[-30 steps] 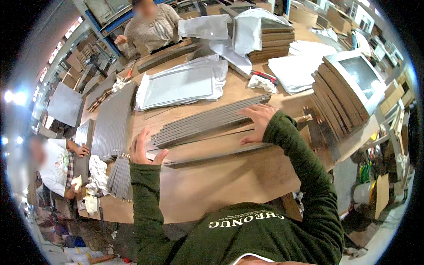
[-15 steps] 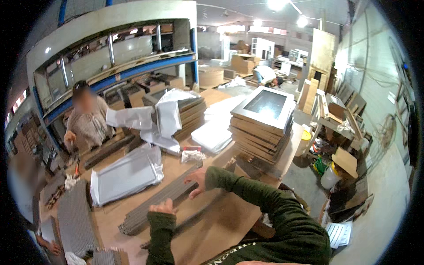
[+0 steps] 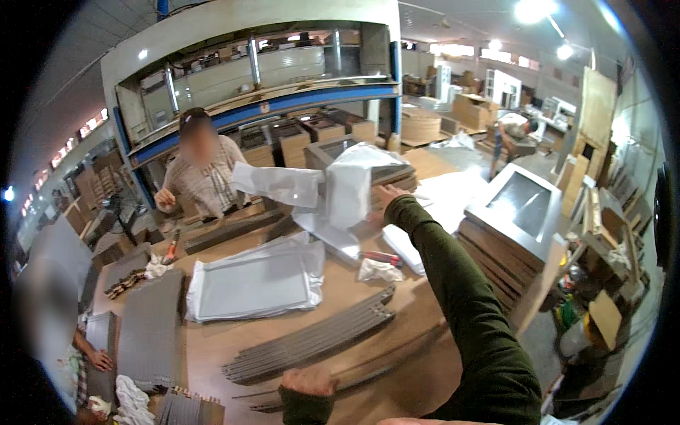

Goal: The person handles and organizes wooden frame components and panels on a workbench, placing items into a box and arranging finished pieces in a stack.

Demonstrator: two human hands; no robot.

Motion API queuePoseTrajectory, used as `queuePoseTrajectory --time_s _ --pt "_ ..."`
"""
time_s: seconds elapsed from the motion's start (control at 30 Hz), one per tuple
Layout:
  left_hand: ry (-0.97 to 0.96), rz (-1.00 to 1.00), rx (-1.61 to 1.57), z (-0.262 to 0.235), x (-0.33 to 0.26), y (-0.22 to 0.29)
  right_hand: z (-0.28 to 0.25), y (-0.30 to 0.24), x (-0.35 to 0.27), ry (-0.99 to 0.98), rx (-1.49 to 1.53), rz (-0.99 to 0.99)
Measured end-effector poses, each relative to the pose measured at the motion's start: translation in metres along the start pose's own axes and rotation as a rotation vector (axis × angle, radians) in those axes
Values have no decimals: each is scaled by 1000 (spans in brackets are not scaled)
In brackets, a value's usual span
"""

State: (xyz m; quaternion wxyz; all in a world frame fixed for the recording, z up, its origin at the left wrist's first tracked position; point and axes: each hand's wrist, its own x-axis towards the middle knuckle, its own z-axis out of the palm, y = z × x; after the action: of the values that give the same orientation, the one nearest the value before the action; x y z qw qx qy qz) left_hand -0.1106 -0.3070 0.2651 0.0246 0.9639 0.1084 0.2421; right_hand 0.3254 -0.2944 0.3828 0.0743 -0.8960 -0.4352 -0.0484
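Workshop, worktable (image 3: 210,338), grey strips (image 3: 312,337), stacked panels (image 3: 511,228)

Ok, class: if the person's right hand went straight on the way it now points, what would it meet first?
The right hand would most likely meet the white wrapping draped over the stack of panels; depth is unclear, so they may be touching.

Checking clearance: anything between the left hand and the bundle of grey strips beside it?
Nothing visible. The left hand is at the near side of the grey strips, and no object shows between; contact can't be told. The right hand is farther off, by the white wrapping.
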Motion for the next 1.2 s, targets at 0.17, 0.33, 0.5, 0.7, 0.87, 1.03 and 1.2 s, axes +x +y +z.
queuePoseTrajectory --time_s 0.17,0.33,0.5,0.7,0.87,1.03,1.2 --pt "30 -24 0 6 4 -8 51 13 77 127 281 321" --pt "-8 -47 37 6 2 -15 74 7 122 39 450 371" --pt "-48 -11 29 6 10 -19 69 23 154 615 1072 146" --pt "13 92 -9 12 14 -15 -26 107 85 699 392 293" --pt "75 139 -113 29 -4 -27 -106 117 -102 484 101 166" --pt "175 182 -121 27 2 -16 -147 116 -305 683 291 -417" --pt "113 44 133 -12 -3 7 -38 50 -498 2 971 -184"
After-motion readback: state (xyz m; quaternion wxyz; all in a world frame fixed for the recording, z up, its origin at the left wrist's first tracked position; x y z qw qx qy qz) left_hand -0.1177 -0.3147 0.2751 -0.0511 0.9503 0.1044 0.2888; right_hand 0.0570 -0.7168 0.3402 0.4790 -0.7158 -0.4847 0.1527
